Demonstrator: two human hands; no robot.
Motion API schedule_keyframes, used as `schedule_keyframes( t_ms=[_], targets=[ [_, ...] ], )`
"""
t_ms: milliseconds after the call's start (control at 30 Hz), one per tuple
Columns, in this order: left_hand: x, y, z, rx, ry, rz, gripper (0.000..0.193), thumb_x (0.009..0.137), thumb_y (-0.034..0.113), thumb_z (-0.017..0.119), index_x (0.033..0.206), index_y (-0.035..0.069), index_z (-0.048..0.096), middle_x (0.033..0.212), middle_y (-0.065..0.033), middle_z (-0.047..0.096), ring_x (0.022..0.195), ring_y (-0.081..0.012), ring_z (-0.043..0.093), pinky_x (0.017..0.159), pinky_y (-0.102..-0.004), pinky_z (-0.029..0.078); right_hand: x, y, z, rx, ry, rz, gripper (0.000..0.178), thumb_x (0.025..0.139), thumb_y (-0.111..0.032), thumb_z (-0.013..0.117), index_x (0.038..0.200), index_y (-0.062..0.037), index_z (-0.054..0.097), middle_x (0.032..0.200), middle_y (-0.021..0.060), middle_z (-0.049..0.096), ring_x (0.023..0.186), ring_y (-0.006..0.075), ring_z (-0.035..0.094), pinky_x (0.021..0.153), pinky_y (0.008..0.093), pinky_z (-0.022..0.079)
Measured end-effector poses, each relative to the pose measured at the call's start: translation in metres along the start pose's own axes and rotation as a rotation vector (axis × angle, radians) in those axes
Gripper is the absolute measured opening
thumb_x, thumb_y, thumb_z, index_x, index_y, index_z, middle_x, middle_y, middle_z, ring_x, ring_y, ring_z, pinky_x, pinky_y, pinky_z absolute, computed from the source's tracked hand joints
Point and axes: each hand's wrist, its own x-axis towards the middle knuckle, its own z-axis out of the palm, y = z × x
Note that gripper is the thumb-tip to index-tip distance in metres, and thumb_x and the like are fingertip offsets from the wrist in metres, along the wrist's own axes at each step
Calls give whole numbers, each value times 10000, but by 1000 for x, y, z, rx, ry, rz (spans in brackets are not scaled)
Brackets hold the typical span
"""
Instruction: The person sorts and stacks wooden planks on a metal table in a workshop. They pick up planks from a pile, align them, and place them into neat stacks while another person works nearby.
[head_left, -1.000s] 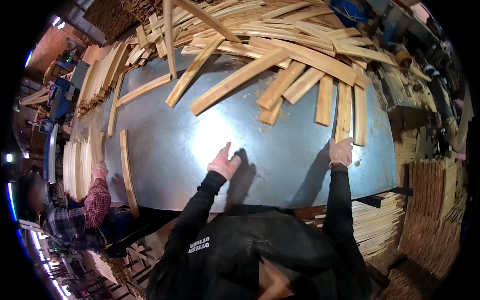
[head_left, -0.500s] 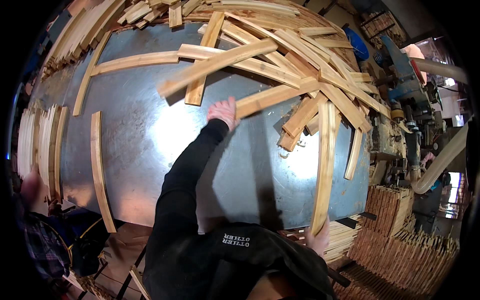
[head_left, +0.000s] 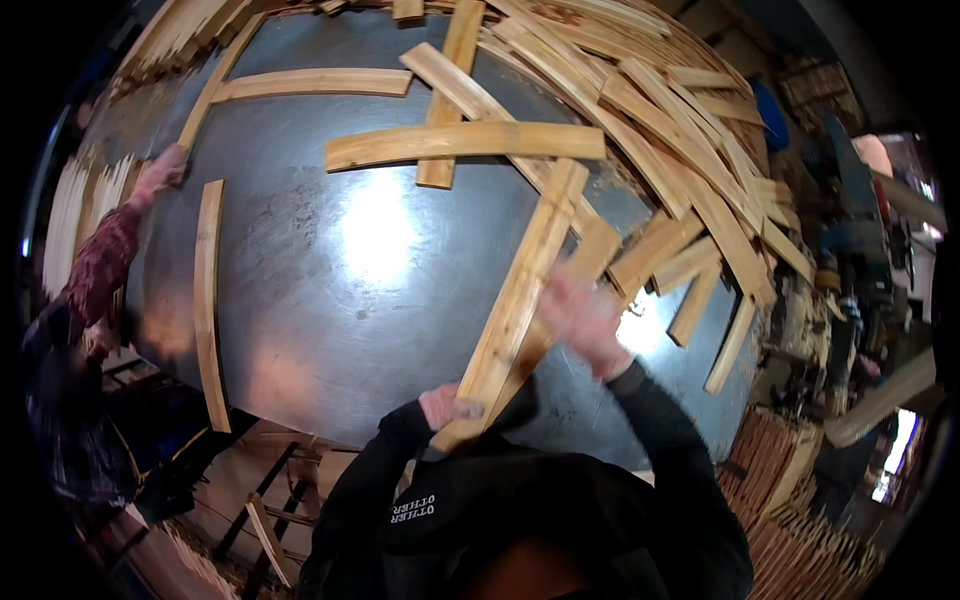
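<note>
My left hand [head_left: 450,407] is closed around the near end of a pale wooden board [head_left: 520,295], which slants away from me over the metal table. A second wooden board [head_left: 596,247] lies partly hidden beneath it. My right hand [head_left: 583,318], smeared by motion, is close to the right edges of these two boards; whether it touches either one is unclear. Beyond them, another board [head_left: 465,146] rests across several crossed boards. A loose heap of boards [head_left: 690,150] spreads over the far right of the table.
The metal table [head_left: 290,250] carries a single board [head_left: 207,300] on its left side. A co-worker's hand [head_left: 160,172] reaches to a board at the far left. Stacked boards [head_left: 72,225] stand at the left edge, more stacks [head_left: 790,490] at the lower right, and machinery beyond the right side.
My left hand has drawn back toward me, now gripping a board's near end. My right hand has left the board at the right and moved up and inward. The co-worker's arm has reached forward.
</note>
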Motion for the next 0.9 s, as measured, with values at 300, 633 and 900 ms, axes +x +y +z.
schedule_keyframes(
  t_ms=[300,633,900],
  targets=[
    [-136,20,47,167,243,-164,464,925,25,616,1370,31,485,1284,-58,599,1156,-131,544,998,-284,444,275,-30,-42,-1162,-171,141,987,708,-415,748,1504,-82,270,1320,203,554,1203,352,561,1006,461,443],
    [-187,26,40,-107,643,-48,326,864,174,683,1148,16,651,1004,-43,703,905,-112,643,793,-286,522,181,24,-97,627,-283,334,538,825,-251,681,1220,85,536,1001,183,665,818,248,666,771,389,584],
    [-15,40,8,-115,749,68,412,855,139,643,1243,11,587,1035,-70,671,853,-153,607,790,-307,511,98,44,30,1053,-197,324,605,849,-259,694,1273,123,494,1070,186,636,916,293,643,886,376,537]
  ],
)
